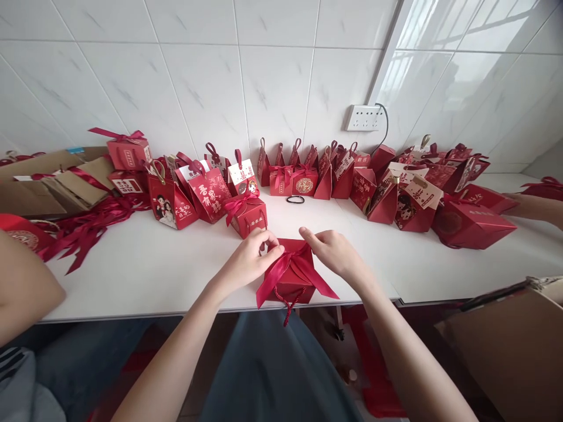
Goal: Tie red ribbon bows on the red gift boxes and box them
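Observation:
A red gift box (292,287) with a ribbon bow (294,258) on it stands at the front edge of the white table, a twisted red cord hanging down its front. At the box's upper left, my left hand (259,252) has thumb and forefinger closed at the bow's left loop. My right hand (332,249) is at the upper right of the box, thumb stretched out and the other fingers curled; its fingertips are partly hidden, and no held thing shows. Just behind my left hand is another red box (248,217) with a bow.
Many red gift boxes (211,193) line the wall. A black loop (295,200) lies mid-table. Loose ribbons (94,225) and an open carton (79,187) are at left. Other people's arms reach in from left (26,281) and right (534,210). A cardboard box (505,346) stands lower right.

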{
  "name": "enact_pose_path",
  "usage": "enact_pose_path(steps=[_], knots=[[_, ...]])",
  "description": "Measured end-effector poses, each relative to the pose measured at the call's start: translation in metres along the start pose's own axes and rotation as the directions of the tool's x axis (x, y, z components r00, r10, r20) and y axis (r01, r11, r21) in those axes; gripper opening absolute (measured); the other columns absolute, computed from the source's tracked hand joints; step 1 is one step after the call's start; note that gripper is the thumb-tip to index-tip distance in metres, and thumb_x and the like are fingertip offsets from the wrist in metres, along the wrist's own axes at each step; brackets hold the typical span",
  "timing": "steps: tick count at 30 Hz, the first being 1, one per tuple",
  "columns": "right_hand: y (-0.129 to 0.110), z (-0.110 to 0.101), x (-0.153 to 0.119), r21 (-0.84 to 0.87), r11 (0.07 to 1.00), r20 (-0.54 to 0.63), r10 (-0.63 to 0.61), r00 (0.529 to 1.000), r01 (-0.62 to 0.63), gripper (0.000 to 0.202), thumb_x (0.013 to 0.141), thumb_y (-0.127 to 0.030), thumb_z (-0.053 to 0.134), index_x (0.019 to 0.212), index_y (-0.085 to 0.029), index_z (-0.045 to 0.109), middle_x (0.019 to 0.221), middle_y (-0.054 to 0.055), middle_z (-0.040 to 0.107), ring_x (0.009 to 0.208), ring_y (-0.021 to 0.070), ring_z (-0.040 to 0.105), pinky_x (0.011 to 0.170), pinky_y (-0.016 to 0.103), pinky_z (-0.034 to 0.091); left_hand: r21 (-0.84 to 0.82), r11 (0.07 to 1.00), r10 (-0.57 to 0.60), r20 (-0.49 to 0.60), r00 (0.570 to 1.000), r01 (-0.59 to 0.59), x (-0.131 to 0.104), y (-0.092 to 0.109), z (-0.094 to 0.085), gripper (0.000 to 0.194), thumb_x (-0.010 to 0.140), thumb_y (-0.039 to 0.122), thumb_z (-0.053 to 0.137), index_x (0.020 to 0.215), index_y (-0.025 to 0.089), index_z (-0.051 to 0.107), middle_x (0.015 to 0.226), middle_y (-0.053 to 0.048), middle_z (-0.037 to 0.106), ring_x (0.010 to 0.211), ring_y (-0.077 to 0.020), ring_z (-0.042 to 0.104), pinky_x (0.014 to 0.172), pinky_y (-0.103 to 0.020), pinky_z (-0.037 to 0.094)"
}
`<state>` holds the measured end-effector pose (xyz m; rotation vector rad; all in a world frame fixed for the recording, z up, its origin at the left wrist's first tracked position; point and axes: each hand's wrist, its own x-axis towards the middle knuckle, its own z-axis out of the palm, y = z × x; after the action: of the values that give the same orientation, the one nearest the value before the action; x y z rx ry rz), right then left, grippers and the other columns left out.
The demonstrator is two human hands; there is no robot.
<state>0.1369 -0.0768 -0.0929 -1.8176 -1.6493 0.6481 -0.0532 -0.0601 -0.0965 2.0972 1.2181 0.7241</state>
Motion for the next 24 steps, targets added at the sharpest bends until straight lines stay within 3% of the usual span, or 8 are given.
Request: enact_pose_path(steps=[3, 7, 15, 24], knots=[[-0.003, 0.006, -0.004, -0.054, 0.997, -0.016, -0.054, 0.998, 0.053, 0.051, 0.084, -0.048, 0.046, 0.047, -0.023, 0.020, 0.045, -0.005, 0.023, 0.044, 0.0108, 0.020, 0.045, 0.027, 0.020, -0.064, 0.998, -0.026, -0.012, 1.000, 0.025, -0.004, 0.000, 0.000, 0.022, 0.086, 0.039, 0.048, 0.075, 0.020, 0.051, 0.082, 0.001, 0.052, 0.070, -0.0127, 0.051, 0.067, -0.026, 0.040], [0.004, 0.008, -0.014, 0.031, 0.989, -0.023, -0.143, 0.989, 0.144, 0.038, 0.083, -0.039, 0.049, 0.052, -0.022, 0.033, 0.048, -0.004, 0.039, 0.047, 0.0108, 0.032, 0.046, 0.025, 0.026, -0.202, 0.978, -0.059, -0.057, 0.997, 0.046, -0.009, 0.002, 0.004, 0.022, 0.085, 0.037, 0.050, 0.073, 0.020, 0.048, 0.070, 0.003, 0.048, 0.066, -0.0118, 0.048, 0.063, -0.024, 0.038], [0.017, 0.031, -0.028, 0.354, 0.911, -0.140, -0.173, 0.975, 0.213, 0.032, 0.090, -0.044, 0.044, 0.068, -0.021, 0.044, 0.064, -0.002, 0.049, 0.060, 0.0124, 0.045, 0.054, 0.023, 0.036, -0.212, 0.959, -0.246, -0.308, 0.919, 0.186, -0.017, 0.005, 0.023, 0.022, 0.086, 0.037, 0.045, 0.072, 0.020, 0.045, 0.068, 0.002, 0.050, 0.061, -0.0124, 0.047, 0.060, -0.024, 0.038], [0.028, 0.043, -0.026, 0.570, 0.806, -0.135, -0.099, 0.986, 0.159, 0.037, 0.089, -0.052, 0.046, 0.070, -0.020, 0.045, 0.061, -0.004, 0.042, 0.054, 0.0105, 0.035, 0.049, 0.023, 0.029, -0.302, 0.915, -0.359, -0.298, 0.885, 0.269, -0.022, 0.003, 0.028, 0.025, 0.085, 0.041, 0.045, 0.070, 0.021, 0.047, 0.059, 0.005, 0.043, 0.053, -0.0105, 0.041, 0.053, -0.022, 0.036]])
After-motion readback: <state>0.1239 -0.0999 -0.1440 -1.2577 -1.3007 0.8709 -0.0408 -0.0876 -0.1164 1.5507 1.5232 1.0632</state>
